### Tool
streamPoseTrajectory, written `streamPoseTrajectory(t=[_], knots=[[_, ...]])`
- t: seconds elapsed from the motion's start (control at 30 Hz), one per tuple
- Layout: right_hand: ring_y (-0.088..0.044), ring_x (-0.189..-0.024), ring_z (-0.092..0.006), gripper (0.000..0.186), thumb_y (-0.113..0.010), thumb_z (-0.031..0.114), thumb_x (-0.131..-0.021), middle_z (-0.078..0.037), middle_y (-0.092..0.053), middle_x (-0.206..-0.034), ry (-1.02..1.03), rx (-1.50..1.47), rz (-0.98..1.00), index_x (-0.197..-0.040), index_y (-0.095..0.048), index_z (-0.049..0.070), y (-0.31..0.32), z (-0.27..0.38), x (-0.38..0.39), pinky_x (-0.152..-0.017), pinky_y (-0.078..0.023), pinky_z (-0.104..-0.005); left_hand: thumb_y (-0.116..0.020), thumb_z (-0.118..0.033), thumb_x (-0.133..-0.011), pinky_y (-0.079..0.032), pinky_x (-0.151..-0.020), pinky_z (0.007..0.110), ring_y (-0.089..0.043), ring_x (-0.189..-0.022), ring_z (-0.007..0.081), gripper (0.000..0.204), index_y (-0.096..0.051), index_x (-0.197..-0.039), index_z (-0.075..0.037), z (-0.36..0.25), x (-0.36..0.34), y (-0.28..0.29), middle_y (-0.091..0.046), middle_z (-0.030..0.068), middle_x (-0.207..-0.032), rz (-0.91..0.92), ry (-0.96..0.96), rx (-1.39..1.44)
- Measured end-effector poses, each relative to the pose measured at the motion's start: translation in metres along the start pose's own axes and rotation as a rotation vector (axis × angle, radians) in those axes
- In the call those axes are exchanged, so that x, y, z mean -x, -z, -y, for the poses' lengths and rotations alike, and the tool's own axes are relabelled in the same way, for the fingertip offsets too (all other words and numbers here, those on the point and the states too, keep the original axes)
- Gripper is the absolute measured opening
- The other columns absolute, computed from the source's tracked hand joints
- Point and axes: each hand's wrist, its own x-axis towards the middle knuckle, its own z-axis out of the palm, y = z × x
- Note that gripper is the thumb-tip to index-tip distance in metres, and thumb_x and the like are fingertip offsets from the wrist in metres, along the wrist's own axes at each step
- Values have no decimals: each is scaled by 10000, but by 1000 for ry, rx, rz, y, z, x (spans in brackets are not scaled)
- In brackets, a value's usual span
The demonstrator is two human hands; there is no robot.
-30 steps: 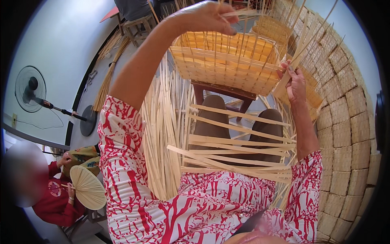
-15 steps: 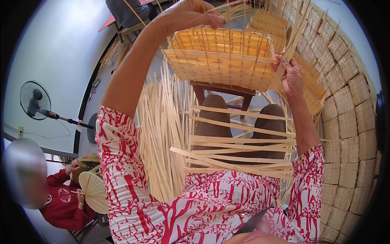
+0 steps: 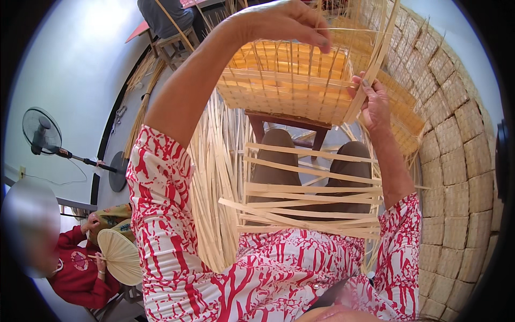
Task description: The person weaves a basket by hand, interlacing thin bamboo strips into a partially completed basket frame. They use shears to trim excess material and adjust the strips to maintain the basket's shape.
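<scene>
A half-woven bamboo basket (image 3: 284, 95) rests on a reddish-brown stool (image 3: 289, 119) in front of my knees, its thin upright stakes rising above the walls. My left hand (image 3: 289, 22) reaches over the basket's far side, fingers curled round a thin bamboo strip (image 3: 357, 30) that runs right toward the upright strips. At the near right corner my right hand (image 3: 375, 104) grips flat bamboo strips (image 3: 378, 59), which slant up past the basket's rim. Part of the far wall is hidden behind my left hand and forearm.
Several loose strips (image 3: 311, 190) lie across my lap. A heap of long strips (image 3: 212, 177) covers the floor at left. Stacked woven panels (image 3: 456, 150) line the right. A standing fan (image 3: 45, 131) and a seated person holding a round hand fan (image 3: 119, 256) are at left; another person (image 3: 166, 19) sits far off.
My left hand has moved right and slightly down over the basket, drawing the thin strip straighter. The right hand keeps its hold at the corner. The view has shifted a little.
</scene>
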Motion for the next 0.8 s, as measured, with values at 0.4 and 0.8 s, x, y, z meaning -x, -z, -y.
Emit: streamPoseTrajectory(t=[0.4, 0.8], knots=[[-666, -920, -174, 167, -520, 63, -990, -99, -676, -1042, 15, -42, 50, -1142, -586, 42, -13, -15, 4, -782, -613, -350, -699, -235, -852, -558, -675, 297, -663, -727, 144, 440, -627, -1266, -103, 6, -10, -14, -726, 79, -843, 122, 309, -82], [-636, -1060, -190, 248, -501, 95, -1013, -112, -648, -1146, 490, 284, -10, -1243, -561, 24, -3, 88, 44, -908, -555, -366, -566, -161, -875, -551, -675, 382, -679, -844, 268, 214, -634, -1076, -193, 14, 56, -92, -638, 64, -888, -218, -137, -1055]])
